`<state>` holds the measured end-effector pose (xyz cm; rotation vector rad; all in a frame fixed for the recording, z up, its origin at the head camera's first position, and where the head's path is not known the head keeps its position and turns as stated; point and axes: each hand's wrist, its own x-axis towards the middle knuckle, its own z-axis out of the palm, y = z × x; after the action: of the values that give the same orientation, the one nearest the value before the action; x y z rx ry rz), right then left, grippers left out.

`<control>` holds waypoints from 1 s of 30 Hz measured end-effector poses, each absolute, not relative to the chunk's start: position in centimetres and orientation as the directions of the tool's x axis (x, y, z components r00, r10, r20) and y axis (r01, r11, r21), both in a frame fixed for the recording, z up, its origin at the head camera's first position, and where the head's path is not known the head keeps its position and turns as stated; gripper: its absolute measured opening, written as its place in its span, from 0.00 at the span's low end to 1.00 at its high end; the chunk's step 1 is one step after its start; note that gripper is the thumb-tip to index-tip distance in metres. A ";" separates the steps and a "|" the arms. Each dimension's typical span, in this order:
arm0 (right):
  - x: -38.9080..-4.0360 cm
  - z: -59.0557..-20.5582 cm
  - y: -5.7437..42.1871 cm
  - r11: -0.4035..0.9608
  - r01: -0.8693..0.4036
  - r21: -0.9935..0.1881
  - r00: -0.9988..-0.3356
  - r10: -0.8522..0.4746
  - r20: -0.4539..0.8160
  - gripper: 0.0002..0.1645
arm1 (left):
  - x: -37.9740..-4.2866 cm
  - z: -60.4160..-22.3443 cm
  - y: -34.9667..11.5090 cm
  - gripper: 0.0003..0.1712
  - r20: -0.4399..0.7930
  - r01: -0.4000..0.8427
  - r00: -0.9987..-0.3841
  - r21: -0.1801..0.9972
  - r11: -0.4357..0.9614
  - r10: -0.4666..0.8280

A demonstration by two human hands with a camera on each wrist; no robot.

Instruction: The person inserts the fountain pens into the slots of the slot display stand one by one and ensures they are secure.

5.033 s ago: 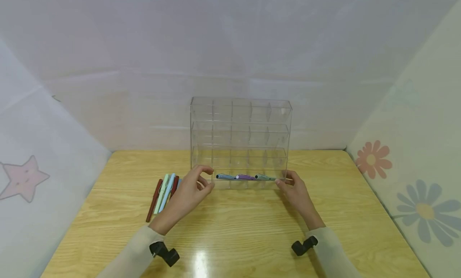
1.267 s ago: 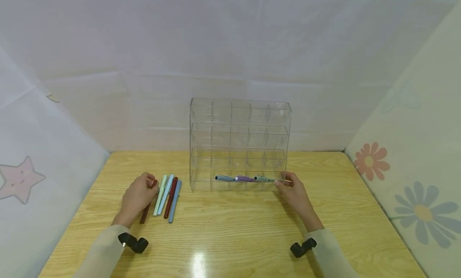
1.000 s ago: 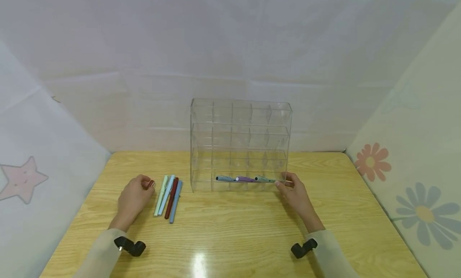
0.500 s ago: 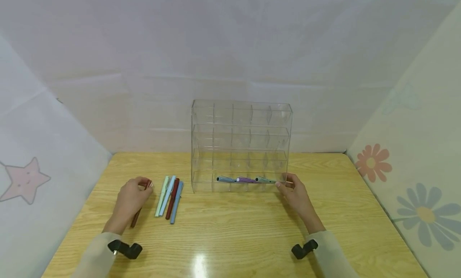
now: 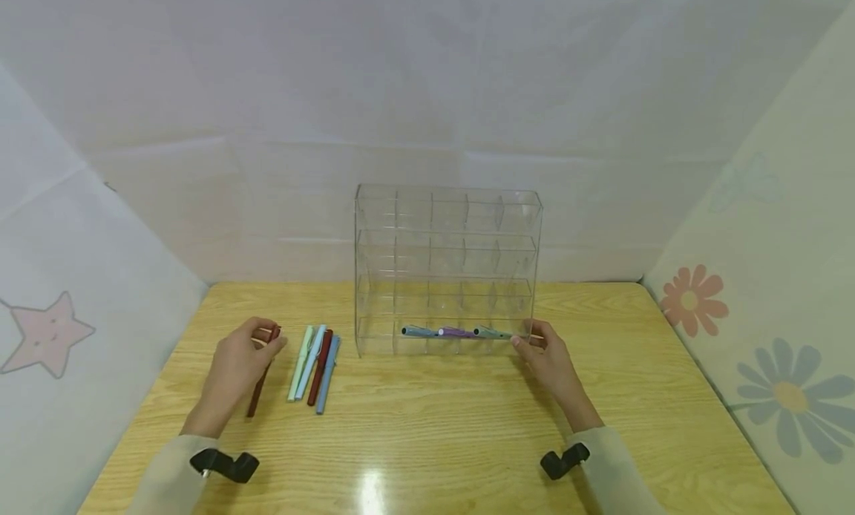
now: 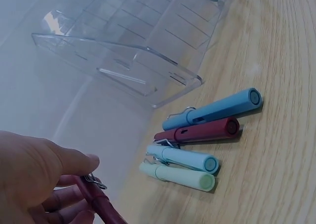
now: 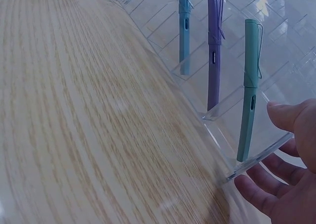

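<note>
My left hand (image 5: pixel 237 363) holds a dark red capped pen (image 5: pixel 259 390) between thumb and fingers, left of the other pens; the left wrist view shows its metal clip by the thumb. My right hand (image 5: pixel 551 363) grips the lower right side of a clear acrylic rack (image 5: pixel 446 242), thumb in front and fingers around the side wall. In the rack's bottom row stand a blue pen (image 7: pixel 184 41), a purple pen (image 7: pixel 214 61) and a green pen (image 7: pixel 251 76), the green one closest to my right thumb.
Beside the left hand lie a pale green pen (image 6: pixel 177 176), a light blue pen (image 6: pixel 185 158), a second dark red pen (image 6: pixel 207 130) and a blue pen (image 6: pixel 222 108), side by side on the wooden table (image 5: pixel 434 441). Pale cloth walls (image 5: pixel 427 70) enclose the table's back and sides.
My left hand has gone from the rack to the pens on the left, picked up the outermost dark red pen and drawn it leftward from the others. My right hand stays on the rack.
</note>
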<state>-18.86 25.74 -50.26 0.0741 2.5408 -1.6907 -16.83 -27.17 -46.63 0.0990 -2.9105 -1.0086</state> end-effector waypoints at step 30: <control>-18.8 -49.9 25.7 0.375 0.096 -0.922 -0.994 -0.014 -0.110 0.39 | -14.1 -42.5 -26.7 0.25 0.229 0.017 -0.960 0.618 0.786 -0.160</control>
<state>-18.77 25.69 -49.94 0.0754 2.5215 -1.7006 -14.09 -26.71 -42.46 0.1109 -2.7080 -0.9417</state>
